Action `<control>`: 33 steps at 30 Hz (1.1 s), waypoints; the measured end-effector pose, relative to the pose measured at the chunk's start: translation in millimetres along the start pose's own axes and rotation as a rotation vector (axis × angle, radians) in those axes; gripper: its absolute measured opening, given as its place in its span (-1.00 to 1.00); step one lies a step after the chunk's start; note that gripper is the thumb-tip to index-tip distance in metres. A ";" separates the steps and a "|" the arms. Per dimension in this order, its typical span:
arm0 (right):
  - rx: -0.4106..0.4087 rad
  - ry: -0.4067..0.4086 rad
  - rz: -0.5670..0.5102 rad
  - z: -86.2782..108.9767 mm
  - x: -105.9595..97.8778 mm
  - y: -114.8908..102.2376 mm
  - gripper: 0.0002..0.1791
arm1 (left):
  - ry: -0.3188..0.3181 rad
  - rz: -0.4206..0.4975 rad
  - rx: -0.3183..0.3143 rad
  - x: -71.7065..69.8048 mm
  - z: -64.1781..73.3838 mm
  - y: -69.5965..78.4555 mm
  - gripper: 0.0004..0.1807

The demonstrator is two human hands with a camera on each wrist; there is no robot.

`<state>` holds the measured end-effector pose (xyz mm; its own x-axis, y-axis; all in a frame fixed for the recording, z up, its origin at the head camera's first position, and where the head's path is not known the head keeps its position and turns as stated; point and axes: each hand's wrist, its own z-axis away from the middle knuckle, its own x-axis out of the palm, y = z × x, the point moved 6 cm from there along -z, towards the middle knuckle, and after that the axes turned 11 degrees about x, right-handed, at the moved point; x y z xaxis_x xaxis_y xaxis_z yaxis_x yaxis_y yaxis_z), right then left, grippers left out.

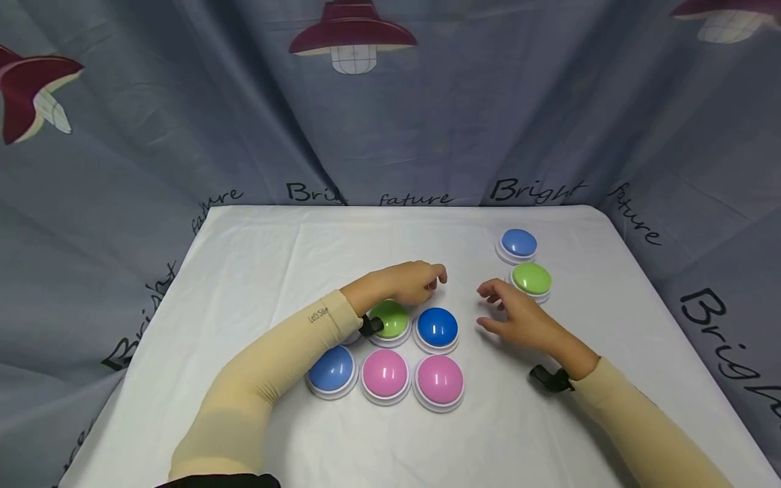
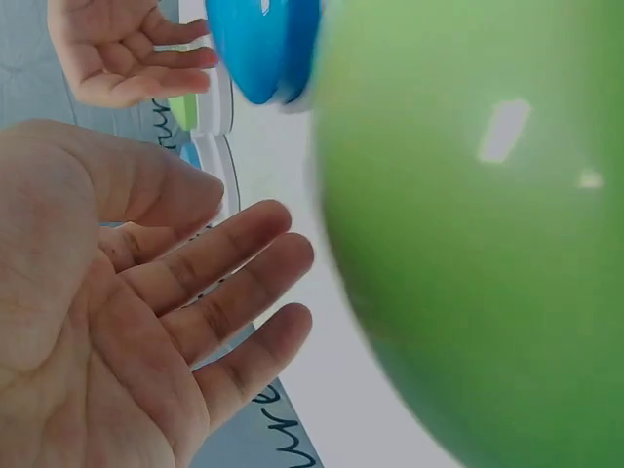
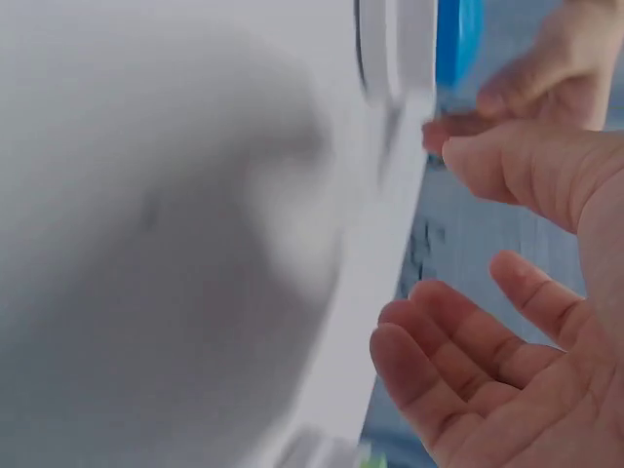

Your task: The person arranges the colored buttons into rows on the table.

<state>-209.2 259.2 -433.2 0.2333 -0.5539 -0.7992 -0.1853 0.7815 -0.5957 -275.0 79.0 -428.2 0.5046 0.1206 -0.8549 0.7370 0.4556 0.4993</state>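
My left hand [image 1: 412, 280] hovers just behind a green dome push button [image 1: 390, 317] and a dark blue one [image 1: 437, 327], its fingers loosely bent and nothing between them. In the left wrist view the green dome fills the right side, apart from the fingers. Over to the right, my right hand [image 1: 517, 313] holds nothing, thumb and fingers spread apart. Nearest to it is another green button [image 1: 531, 278], partly covered by the hand. In front of the left hand's group sit two pink buttons [image 1: 385, 373] and a blue button [image 1: 332, 369].
A further blue button [image 1: 518, 242] stands at the back right of the white-covered table [image 1: 293, 244]. Under the left wrist, one more button [image 1: 352, 337] is mostly hidden. A grey-blue curtain [image 1: 390, 129] with printed lamps and lettering hangs around the table's back and sides.
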 end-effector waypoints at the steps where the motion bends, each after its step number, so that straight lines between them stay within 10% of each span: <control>1: 0.018 0.019 0.004 -0.6 -6.7 5.3 -0.40 | 0.008 0.006 0.003 -1.3 -5.5 -0.1 -0.60; 12: 0.104 0.233 0.014 7.0 -66.2 54.5 -0.48 | 0.053 0.119 0.037 -6.9 -67.2 15.1 -0.49; 22: 0.292 0.144 0.017 5.2 -71.8 92.9 -0.06 | 0.075 0.257 -0.003 1.1 -106.3 29.6 -0.43; 33: 0.279 0.147 -0.030 -0.2 -63.4 100.8 -0.07 | 0.083 0.246 0.050 17.8 -129.1 42.9 -0.35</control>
<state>-242.9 373.0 -442.6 0.0908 -0.5978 -0.7965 0.0931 0.8014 -0.5909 -292.5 214.6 -440.3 0.6340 0.2950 -0.7148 0.6192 0.3601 0.6978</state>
